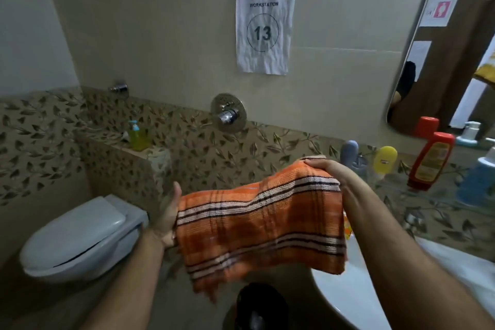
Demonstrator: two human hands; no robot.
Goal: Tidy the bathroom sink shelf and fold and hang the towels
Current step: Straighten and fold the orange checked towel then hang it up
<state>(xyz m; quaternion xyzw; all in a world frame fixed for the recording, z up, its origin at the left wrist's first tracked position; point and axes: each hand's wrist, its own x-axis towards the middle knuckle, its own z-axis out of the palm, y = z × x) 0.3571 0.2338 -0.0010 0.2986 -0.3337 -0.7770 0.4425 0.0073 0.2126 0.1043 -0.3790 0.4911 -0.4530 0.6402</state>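
An orange towel with dark and white stripes (257, 225) is folded and held in the air in front of me, over the left edge of the white sink (356, 300). My left hand (167, 217) grips its left edge, thumb up. My right hand (325, 169) holds its upper right corner from above. On the glass shelf (439, 193) at the right stand a red bottle (430, 161), a yellow bottle (384, 159), a grey-blue bottle (349, 152) and a blue bottle (479, 182).
A closed white toilet (80, 236) is at the lower left. On the tiled ledge sits a green soap dispenser (138, 135). A chrome wall tap (227, 114) and a paper sign (265, 25) are ahead. A mirror (442, 48) hangs at the right.
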